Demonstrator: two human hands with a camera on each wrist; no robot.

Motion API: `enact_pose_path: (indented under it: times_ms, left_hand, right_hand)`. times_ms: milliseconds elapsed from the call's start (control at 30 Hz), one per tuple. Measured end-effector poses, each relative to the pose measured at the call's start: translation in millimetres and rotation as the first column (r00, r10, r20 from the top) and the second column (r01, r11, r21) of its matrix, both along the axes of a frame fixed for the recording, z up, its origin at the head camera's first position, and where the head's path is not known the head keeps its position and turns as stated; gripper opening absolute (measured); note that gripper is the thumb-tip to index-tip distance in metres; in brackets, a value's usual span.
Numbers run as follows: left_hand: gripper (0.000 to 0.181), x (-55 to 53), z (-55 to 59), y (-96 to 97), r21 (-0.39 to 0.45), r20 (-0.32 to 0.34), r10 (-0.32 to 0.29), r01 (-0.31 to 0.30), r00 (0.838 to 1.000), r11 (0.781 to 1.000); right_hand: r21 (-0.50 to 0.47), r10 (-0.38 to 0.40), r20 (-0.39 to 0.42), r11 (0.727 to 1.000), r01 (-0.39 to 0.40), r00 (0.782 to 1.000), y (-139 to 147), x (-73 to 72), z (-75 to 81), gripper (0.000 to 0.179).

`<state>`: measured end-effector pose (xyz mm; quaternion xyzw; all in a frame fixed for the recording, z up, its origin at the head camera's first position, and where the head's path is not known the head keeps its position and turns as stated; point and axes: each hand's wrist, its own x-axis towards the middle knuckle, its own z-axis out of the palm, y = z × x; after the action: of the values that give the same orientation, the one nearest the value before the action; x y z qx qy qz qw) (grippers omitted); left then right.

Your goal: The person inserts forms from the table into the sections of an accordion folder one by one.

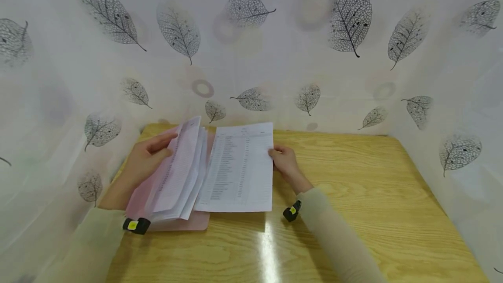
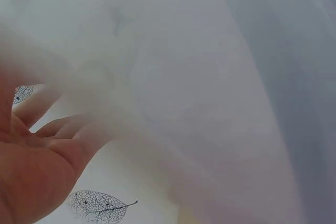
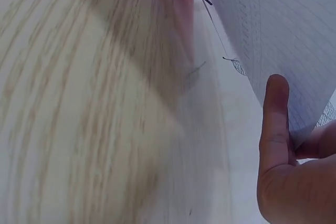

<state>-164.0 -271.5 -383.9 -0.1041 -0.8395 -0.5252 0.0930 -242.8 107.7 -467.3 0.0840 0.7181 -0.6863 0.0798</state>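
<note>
A pink folder point(image 1: 196, 224) with a see-through pink cover lies on the table at the left, holding several white sheets point(image 1: 186, 182) whose leaves fan upward. My left hand point(image 1: 143, 160) touches the outer side of the raised cover and leaves, fingers fairly straight, thumb apart from them. In the left wrist view a blurred pale sheet point(image 2: 210, 103) covers the fingertips of this hand point(image 2: 42, 166). A printed page point(image 1: 239, 169) with columns of text slants up beside the leaves. My right hand point(image 1: 284, 160) pinches its right edge, thumb in front and fingers behind, as the right wrist view shows.
The light wooden table point(image 1: 353, 195) extends to the right and toward me. A whitish curtain point(image 1: 267, 69) printed with dark leaf skeletons surrounds it at the back and both sides. Small black devices are worn at both wrists.
</note>
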Motion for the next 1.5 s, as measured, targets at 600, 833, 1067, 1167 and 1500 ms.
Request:
enact_pose_path:
  times_ms: [600,833,1067,1167,1500]
  left_hand:
    - [0.041,-0.1,0.5,2.8,0.006,-0.028,-0.004,0.004,1.0,1.0]
    - [0.041,0.3,2.3,4.1,0.002,-0.005,-0.001,0.001,1.0,1.0]
    - [0.041,0.8,3.5,4.4,-0.012,0.009,0.01,-0.01,1.0,1.0]
    - [0.041,0.9,3.6,4.7,-0.014,0.009,0.014,-0.014,1.0,1.0]
    - [0.041,0.8,3.3,4.5,-0.021,0.018,0.022,-0.022,1.0,1.0]
  right_hand:
    - [0.002,0.124,0.009,0.992,-0.124,0.992,-35.4,4.0,-0.5,0.032]
    - [-0.016,0.138,0.021,0.99,-0.138,0.99,-52.1,7.3,-2.2,0.031]
    - [0.001,0.159,0.019,0.987,-0.159,0.987,-69.4,10.9,-4.3,0.031]
    - [0.015,0.165,0.017,0.986,-0.165,0.986,-75.8,12.3,-6.4,0.033]
    - [0.168,0.154,-0.065,0.976,-0.142,0.986,-94.5,14.1,-12.5,0.031]
